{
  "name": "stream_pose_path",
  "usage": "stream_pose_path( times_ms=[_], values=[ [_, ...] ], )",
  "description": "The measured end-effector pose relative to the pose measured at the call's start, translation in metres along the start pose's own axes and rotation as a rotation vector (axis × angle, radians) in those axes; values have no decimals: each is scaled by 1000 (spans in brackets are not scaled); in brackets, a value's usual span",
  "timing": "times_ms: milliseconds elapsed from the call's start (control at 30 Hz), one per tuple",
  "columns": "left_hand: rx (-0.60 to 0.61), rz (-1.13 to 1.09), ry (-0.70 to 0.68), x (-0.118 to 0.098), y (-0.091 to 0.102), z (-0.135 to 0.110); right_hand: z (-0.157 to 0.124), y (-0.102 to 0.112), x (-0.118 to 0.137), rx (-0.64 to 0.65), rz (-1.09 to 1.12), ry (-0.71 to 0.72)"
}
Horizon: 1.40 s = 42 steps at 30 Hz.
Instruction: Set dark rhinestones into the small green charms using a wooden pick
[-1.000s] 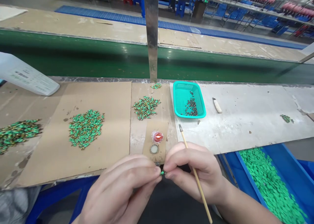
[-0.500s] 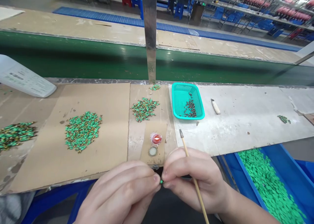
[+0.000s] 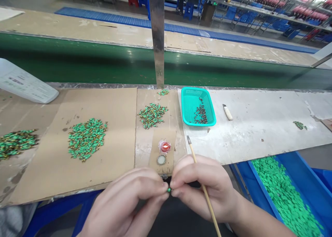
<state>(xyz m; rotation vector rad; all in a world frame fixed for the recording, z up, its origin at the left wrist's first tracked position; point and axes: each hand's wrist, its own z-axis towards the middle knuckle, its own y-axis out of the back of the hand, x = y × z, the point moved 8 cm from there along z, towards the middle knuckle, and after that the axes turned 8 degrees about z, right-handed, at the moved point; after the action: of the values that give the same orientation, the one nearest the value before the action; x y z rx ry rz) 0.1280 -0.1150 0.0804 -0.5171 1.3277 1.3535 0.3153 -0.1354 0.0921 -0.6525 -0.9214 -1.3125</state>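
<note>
My left hand (image 3: 124, 202) and my right hand (image 3: 204, 188) meet at the fingertips over the bench's front edge. A tiny green jewelled piece (image 3: 169, 190) sits pinched in the left fingertips, with the right fingertips touching it. Tucked in my right hand is a thin wooden brush (image 3: 193, 154) with a dark tip. Just beyond the fingers, on a cardboard strip (image 3: 162, 169), lie a red round piece (image 3: 165, 147) and a silver-rimmed round setting (image 3: 161, 160). Heaps of small green-and-gold pieces (image 3: 152, 115) lie further away.
A teal plastic basket (image 3: 185, 107) holds dark small parts. Another green-and-gold heap (image 3: 86, 139) lies on the cardboard sheet (image 3: 52, 174). A white-handled knife (image 3: 227, 112) lies on the white board. A blue bin (image 3: 269, 202) of green pieces stands at lower right, beyond a green conveyor belt (image 3: 155, 67).
The view has shifted slightly, and the scene sits a little further left. My hands have drawn slightly closer around the green piece, and the brush tip has moved left.
</note>
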Motion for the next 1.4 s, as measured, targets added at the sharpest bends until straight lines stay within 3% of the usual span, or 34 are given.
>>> stream_pose_path(
  times_ms=[100, 333, 667, 833, 1200, 1400],
  values=[
    [34, -89, 106, 16, -4, -1, 0, 1, -4, -33, 2, -33],
    [108, -44, 58, 25, -8, -2, 0, 2, -13, -68, 21, -109],
    [133, -258, 354, 39, -24, 9, -8, -3, -47, -191, 264, -413],
    [157, -259, 365, 39, -23, 8, -11, -6, -47, -195, 337, -459],
    [77, -213, 333, 33, -24, 14, -12, -4, -48, -208, 315, -498],
    [66, -263, 403, 42, -26, 14, -12, -5, -55, -199, 324, -552]
  ],
)
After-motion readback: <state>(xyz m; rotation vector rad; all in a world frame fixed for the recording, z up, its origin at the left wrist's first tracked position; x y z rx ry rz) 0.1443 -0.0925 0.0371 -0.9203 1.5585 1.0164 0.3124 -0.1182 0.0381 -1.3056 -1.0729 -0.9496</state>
